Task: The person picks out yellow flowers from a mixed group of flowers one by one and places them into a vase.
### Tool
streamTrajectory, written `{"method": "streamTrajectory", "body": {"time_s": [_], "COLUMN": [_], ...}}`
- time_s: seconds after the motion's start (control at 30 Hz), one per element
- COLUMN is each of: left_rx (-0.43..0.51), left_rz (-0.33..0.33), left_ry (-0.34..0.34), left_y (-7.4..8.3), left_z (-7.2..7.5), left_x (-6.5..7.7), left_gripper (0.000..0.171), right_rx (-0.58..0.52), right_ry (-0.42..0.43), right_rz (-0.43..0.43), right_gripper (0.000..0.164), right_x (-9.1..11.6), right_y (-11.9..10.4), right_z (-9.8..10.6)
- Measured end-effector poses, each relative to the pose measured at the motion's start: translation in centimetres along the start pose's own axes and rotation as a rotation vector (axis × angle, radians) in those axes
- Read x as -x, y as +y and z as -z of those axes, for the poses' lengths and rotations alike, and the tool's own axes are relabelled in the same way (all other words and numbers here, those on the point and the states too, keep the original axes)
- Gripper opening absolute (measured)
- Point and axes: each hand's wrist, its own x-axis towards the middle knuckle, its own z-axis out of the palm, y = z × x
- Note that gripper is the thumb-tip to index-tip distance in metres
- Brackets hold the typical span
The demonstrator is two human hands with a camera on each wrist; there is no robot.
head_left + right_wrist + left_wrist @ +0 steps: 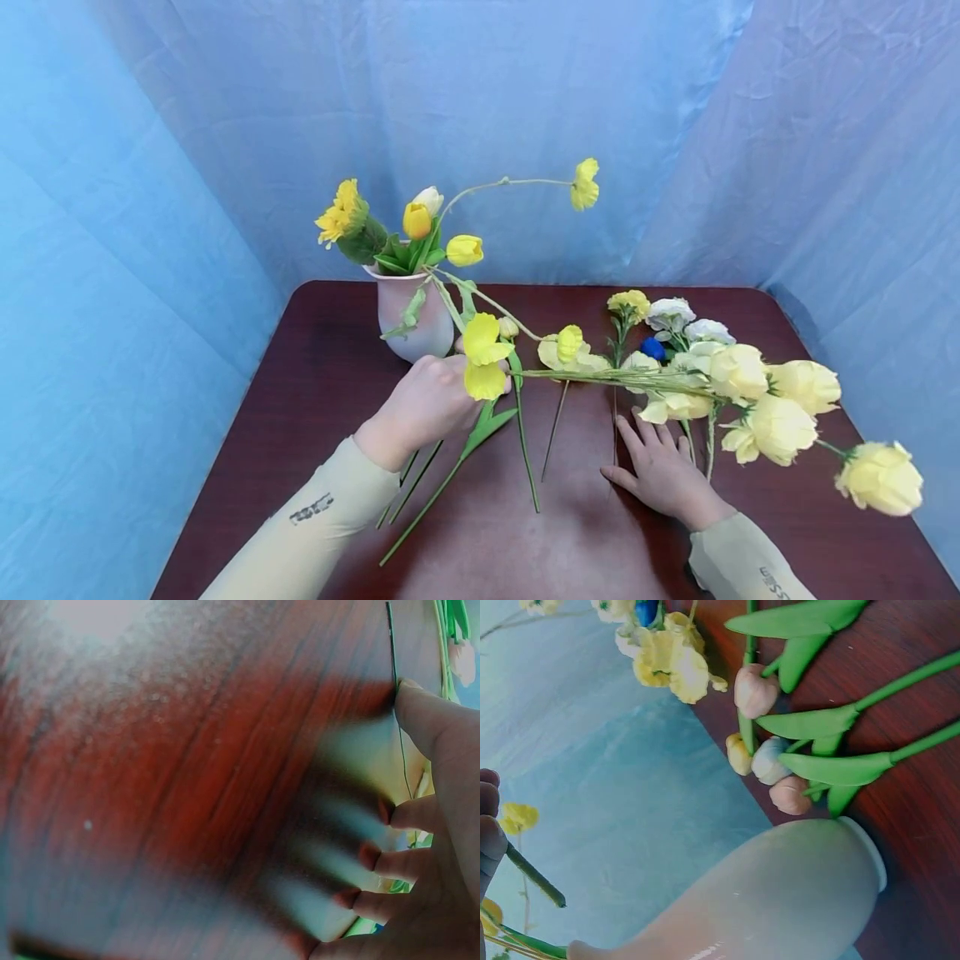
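My left hand (431, 396) grips a spray of pale yellow roses (738, 372) by its stems. The stems run level to the right, and a cut green stem end (538, 876) pokes out past the fingers in the left wrist view. Just beyond this hand stands a pinkish-white vase (412, 317) holding yellow and white tulips, a yellow ruffled bloom and long-stemmed yellow flowers. One yellow flower (483, 354) hangs in front of the left fingers. My right hand (663, 471) rests on the table with fingers spread, its thumb beside a thin dark stem (395, 667).
Several loose tulips (756, 690) with green leaves lie on the dark red table (315, 400) near the vase. White carnation-like flowers (671, 314), a small yellow bloom (630, 304) and a blue one (652, 348) lie at the right. Blue curtains (487, 100) hang around the table.
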Motion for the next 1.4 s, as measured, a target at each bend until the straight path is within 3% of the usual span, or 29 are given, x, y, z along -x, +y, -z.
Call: {"method": "streamTrajectory", "body": {"time_s": [0.17, 0.37, 0.5, 0.57, 0.7, 0.77, 0.9, 1.07, 1.27, 1.4], "left_rx": [-0.029, -0.052, -0.040, -0.024, -0.023, -0.035, -0.051, -0.042, -0.032, -0.039], "left_rz": [-0.058, -0.128, -0.156, -0.169, -0.199, -0.219, -0.242, -0.241, -0.253, -0.272], "left_ry": [0.026, 0.144, 0.216, 0.254, 0.303, 0.317, 0.332, 0.363, 0.409, 0.426], "left_y": [0.7, 2.0, 2.6, 3.0, 3.8, 4.1, 4.5, 4.6, 4.7, 4.5], "left_z": [0.9, 2.0, 2.5, 3.0, 4.0, 4.4, 5.1, 6.4, 8.5, 10.2], "left_x": [-0.2, 0.2, 0.6, 0.5, 0.6, 0.7, 1.1, 0.8, -0.7, -1.7], "left_gripper": [0.008, 0.021, 0.020, 0.019, 0.020, 0.020, 0.016, 0.014, 0.014, 0.016], "right_rx": [0.008, -0.022, -0.019, -0.018, 0.073, 0.082, 0.046, 0.100, -0.141, -0.164], "right_ry": [0.031, 0.025, 0.006, 0.073, 0.292, 0.339, 0.262, 0.265, 0.051, 0.007], "right_rz": [0.017, 0.003, 0.003, 0.037, 0.207, 0.243, 0.196, 0.216, 0.051, 0.007], "right_gripper": [0.079, 0.079, 0.079, 0.078, 0.077, 0.075, 0.075, 0.076, 0.075, 0.078], "right_x": [0.1, 0.1, 0.1, 0.2, 0.4, 0.5, 0.6, 0.5, 0.5, 0.4], "right_y": [0.0, 0.0, -0.1, 0.0, 0.3, 0.3, 0.1, 0.2, -0.1, 0.0], "right_z": [-0.1, 0.0, 0.2, 0.0, -0.5, -0.5, -0.1, -0.1, 0.2, 0.1]}}
